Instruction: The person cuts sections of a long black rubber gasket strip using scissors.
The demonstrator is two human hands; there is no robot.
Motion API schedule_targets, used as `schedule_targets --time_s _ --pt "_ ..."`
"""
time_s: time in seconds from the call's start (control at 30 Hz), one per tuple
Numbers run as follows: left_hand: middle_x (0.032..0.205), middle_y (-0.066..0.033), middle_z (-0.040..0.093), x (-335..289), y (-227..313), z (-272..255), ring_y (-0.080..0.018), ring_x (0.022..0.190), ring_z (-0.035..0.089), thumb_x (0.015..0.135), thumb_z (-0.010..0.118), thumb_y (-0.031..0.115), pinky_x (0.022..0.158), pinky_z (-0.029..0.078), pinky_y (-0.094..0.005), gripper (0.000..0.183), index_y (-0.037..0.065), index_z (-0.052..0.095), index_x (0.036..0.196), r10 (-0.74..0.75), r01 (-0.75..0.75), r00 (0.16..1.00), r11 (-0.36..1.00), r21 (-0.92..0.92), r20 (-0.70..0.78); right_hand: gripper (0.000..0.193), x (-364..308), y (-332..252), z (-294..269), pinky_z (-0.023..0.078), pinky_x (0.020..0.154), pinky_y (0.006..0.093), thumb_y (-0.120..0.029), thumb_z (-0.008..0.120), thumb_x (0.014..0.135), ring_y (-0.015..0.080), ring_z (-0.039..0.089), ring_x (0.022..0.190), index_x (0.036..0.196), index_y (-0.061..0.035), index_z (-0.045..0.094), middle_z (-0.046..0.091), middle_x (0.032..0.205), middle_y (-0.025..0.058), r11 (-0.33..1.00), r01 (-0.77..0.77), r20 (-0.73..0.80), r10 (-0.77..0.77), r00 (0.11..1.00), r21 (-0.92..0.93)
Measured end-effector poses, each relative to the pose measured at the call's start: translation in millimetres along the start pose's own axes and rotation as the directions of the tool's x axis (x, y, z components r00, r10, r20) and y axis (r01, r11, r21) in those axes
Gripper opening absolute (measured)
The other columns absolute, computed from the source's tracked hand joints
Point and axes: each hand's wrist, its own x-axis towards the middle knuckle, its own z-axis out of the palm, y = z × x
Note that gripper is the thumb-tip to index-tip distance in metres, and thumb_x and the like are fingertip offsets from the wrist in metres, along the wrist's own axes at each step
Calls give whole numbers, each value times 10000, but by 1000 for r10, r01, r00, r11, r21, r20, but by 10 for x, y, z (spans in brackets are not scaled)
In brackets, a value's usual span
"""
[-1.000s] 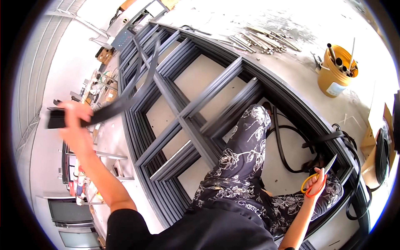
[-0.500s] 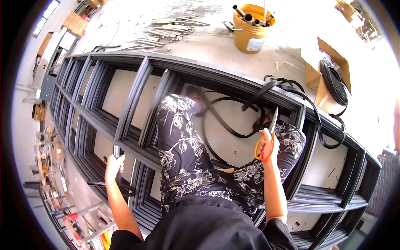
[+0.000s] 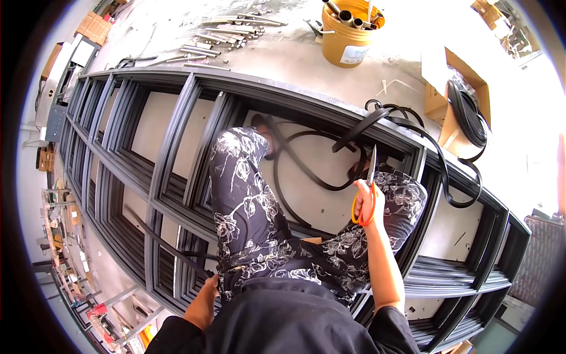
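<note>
Orange-handled scissors (image 3: 371, 174) were grasped firmly by the right hand (image 3: 370, 203) over the frame stack (image 3: 172, 138), pointing to its far edge. Near its closer edge, the left hand (image 3: 203, 300) held a black strip (image 3: 171, 249), which seemed already loose. Beyond its right part, a coil (image 3: 470, 115) in the carton (image 3: 473, 66) was, I judged, not yet used up.

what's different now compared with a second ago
The left hand, stretched far out to the left before, has come down and in close to the body, bringing the black strip with it. The view has turned rightward. Nothing was visibly let go; the right hand still holds the scissors.
</note>
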Motion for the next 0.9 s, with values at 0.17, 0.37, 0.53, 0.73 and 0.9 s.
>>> schedule_targets --time_s 0.17,0.37,0.53,0.73,0.9 --pt "1025 -151 685 155 -450 458 -327 873 683 910 557 219 732 545 -494 298 -30 646 1048 223 -219 974 925 310 23 243 167 -59 -29 328 351 243 -229 671 875 87 401 385 956 -7 617 459 566 -3 1000 -19 45 18 999 20" --pt "964 -143 695 -156 -10 806 -300 837 679 896 561 201 677 532 -462 284 -32 661 1024 481 -471 865 681 561 143 193 707 -463 -74 382 392 262 -206 686 866 118 472 431 886 -39 592 537 606 25 995 70 31 -68 997 -66" --pt "914 -136 704 -432 926 590 -277 806 675 884 564 186 631 520 -435 273 -34 672 1004 767 -649 613 350 676 191 303 1538 -475 -44 528 537 268 -308 725 872 170 648 598 972 -61 582 681 787 113 984 176 -41 -175 984 23" --pt "839 -63 648 -1827 1900 1004 -162 734 625 902 615 150 652 518 -314 182 3 645 1005 944 -832 275 327 448 -180 511 2039 -314 98 503 826 386 -458 747 815 301 673 865 1010 -6 611 688 903 165 900 26 -285 -165 944 -436" --pt "962 -22 637 -3318 2080 1715 -107 866 591 933 574 45 796 489 -256 116 16 634 1027 999 -974 32 26 226 23 619 2167 -171 551 514 863 408 -332 850 721 352 663 969 1122 2 517 668 1029 189 934 69 -448 -231 864 -350"
